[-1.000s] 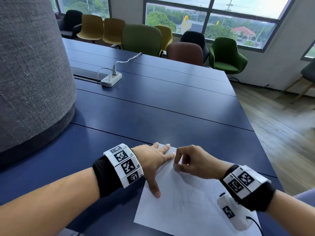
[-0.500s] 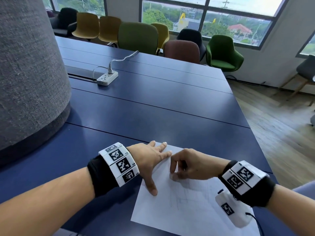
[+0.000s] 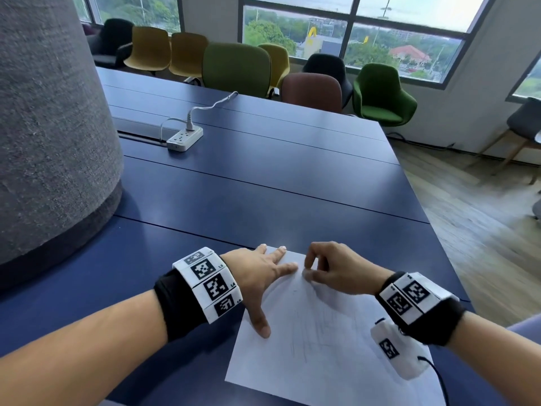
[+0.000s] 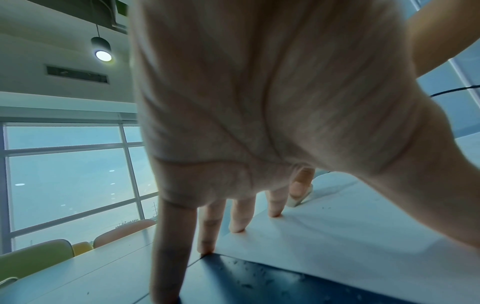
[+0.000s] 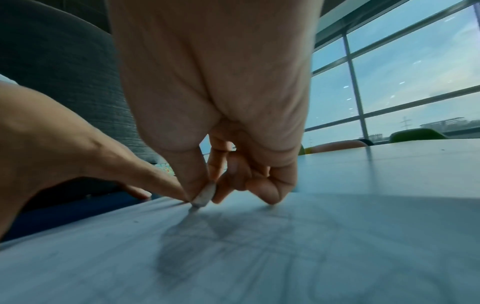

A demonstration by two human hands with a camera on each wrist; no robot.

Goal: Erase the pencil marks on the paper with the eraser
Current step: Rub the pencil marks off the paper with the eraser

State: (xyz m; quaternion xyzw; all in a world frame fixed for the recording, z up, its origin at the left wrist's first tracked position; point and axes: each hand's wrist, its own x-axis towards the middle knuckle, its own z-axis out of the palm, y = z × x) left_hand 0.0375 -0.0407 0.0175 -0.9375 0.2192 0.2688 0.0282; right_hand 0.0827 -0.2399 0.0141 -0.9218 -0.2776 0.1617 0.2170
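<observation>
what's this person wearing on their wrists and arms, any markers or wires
Both forearms are bare, no sleeves. The left hand and the right hand each have a black fabric wristband carrying a ring of white blocks printed with black square marker codes. Under the right wrist hangs a white padded unit with its own marker, and a thin black cable runs from it.

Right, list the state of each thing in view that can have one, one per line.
left hand: fingers spread flat, pressing the paper down
right hand: pinching the eraser
eraser: tip on the paper, near its far left corner
paper: flat on the table, faint pencil marks remaining
power strip: one plug inserted
</observation>
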